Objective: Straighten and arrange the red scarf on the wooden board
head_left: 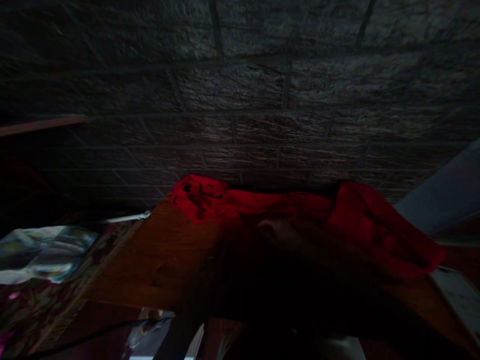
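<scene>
A red garment (375, 230) lies spread and crumpled across a brown wooden tabletop (150, 265), its far side close to the wall. Its left end (200, 195) is bunched up, while the right end hangs toward the table's right edge. In the dim middle, my right hand (279, 232) rests at the red cloth with its fingers curled on it. My left forearm (198, 300) reaches up from the bottom toward the cloth's left part. Deep shadow hides my left hand and its fingers.
A dark brick-patterned wall (240, 100) rises behind the table. A crumpled shiny plastic sheet (48, 252) lies at the left, near a thin white rod (127, 218). A dark cable (101, 330) runs below the table edge. A pale panel (446, 190) stands on the right.
</scene>
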